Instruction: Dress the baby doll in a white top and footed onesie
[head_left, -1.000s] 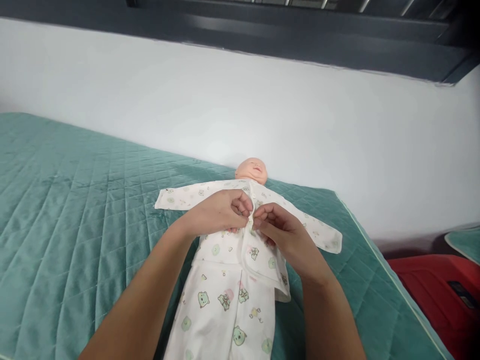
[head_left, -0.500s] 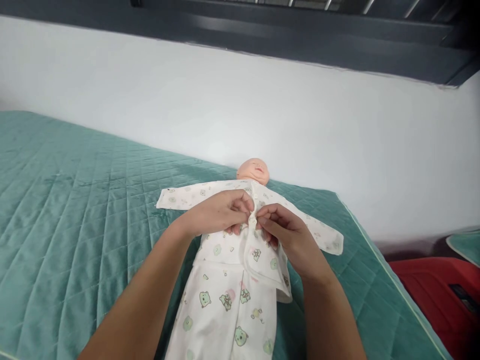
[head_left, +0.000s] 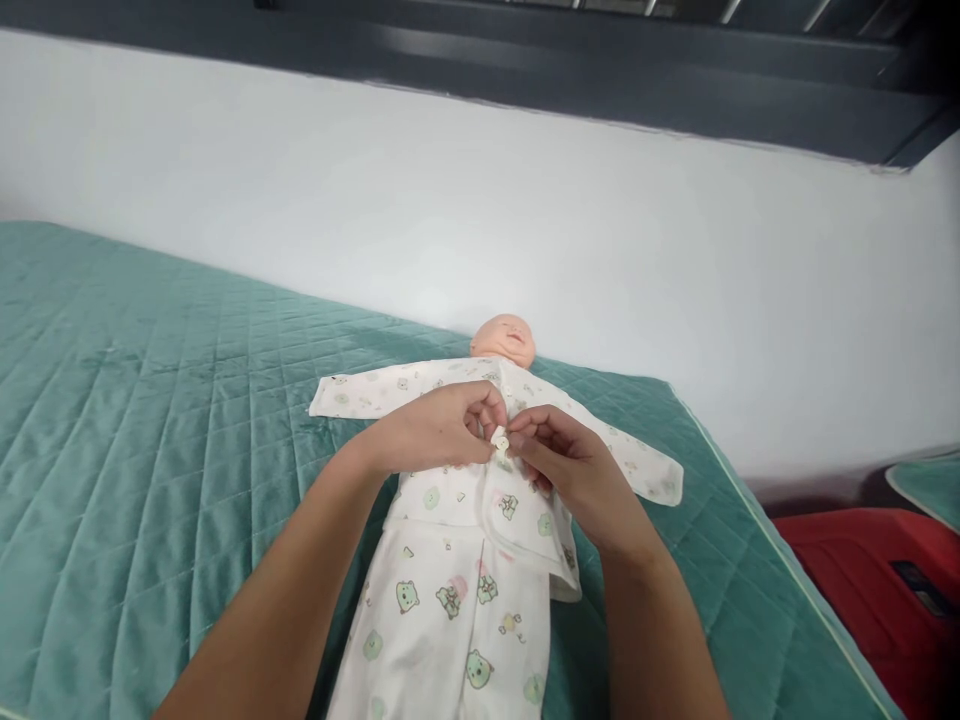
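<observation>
Plainly, we had both hands at the front of the white printed top [head_left: 517,540], which dressed a doll [head_left: 502,338] lying on the green quilted cover [head_left: 187,450]. Our left hand [head_left: 442,428] pinched the cloth's front edge beside a small pale button [head_left: 503,443], and our right hand [head_left: 562,450] pinched close on the other side; which fingertips bore on the button itself, we could not tell. We judged the top light, soft and limp, apt to crumple, so the surest hold seemed the front edge right by the button, itself probably hard and slippery. We had a broad stretch of cover to our left, less to our right, where its edge ran near a red object [head_left: 862,580]. Beyond the doll's head, the wall [head_left: 450,200] left little room.
</observation>
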